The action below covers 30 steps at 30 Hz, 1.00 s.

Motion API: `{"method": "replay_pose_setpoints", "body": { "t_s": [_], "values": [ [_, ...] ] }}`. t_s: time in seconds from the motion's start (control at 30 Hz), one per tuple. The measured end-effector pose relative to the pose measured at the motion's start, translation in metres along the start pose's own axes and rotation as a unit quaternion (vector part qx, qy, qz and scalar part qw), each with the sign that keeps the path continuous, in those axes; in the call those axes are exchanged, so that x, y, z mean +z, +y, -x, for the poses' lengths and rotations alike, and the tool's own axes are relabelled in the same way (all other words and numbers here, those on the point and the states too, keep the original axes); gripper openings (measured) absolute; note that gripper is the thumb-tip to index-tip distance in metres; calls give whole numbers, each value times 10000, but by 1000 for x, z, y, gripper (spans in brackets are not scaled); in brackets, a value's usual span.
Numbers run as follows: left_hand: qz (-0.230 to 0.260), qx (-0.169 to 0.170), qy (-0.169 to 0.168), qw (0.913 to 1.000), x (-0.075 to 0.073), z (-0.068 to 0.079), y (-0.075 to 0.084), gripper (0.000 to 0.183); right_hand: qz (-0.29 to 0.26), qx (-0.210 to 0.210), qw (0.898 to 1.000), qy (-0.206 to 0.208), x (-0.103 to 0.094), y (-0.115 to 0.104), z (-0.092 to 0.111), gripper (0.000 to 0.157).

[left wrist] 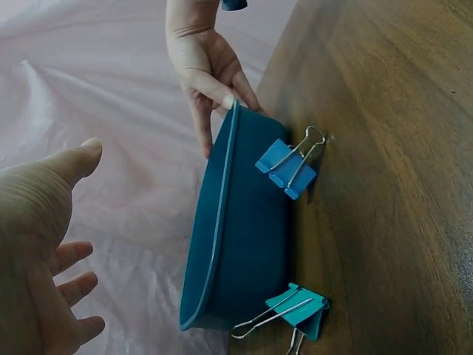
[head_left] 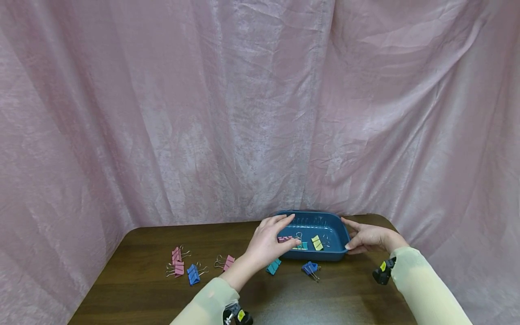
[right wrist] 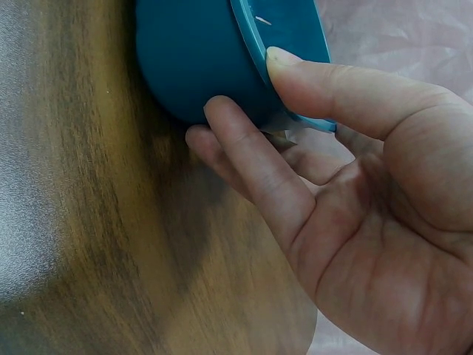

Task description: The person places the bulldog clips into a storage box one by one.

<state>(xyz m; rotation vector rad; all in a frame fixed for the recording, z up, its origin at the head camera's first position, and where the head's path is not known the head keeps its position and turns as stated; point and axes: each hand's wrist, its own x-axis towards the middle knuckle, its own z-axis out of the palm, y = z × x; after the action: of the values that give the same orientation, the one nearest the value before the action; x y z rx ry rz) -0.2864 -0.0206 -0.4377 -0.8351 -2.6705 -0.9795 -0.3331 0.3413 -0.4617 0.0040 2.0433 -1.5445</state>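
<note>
Wooden table (head_left: 325,298): beneath both hands.
Blue tray (head_left: 318,256): between the hands.
Left hand (head_left: 268,234): thumb and fingers spread, holding nothing, over the tray's left end.
Right hand (head_left: 367,237): thumb on the rim, fingers against the outer wall, pinching the tray.
Clips inside (head_left: 317,243): at least three in, pink and teal by the left thumb, yellow farther right.
Clips outside (head_left: 193,274): six still out, four left of the left wrist, two right of it.
</note>
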Motion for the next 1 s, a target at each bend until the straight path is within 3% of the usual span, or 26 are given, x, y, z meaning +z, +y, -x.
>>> {"method": "replay_pose_setpoints", "body": {
  "t_s": [0.53, 1.0],
  "values": [
    [337, -32, 35, 9994, -9, 13, -1, 72, 6, 8, 10000, -1, -1, 1, 0, 114],
    [347, -22, 173, 9992, -19, 26, -1, 70, -6, -39, 10000, -10, 0, 2, 1, 116]
  ]
}}
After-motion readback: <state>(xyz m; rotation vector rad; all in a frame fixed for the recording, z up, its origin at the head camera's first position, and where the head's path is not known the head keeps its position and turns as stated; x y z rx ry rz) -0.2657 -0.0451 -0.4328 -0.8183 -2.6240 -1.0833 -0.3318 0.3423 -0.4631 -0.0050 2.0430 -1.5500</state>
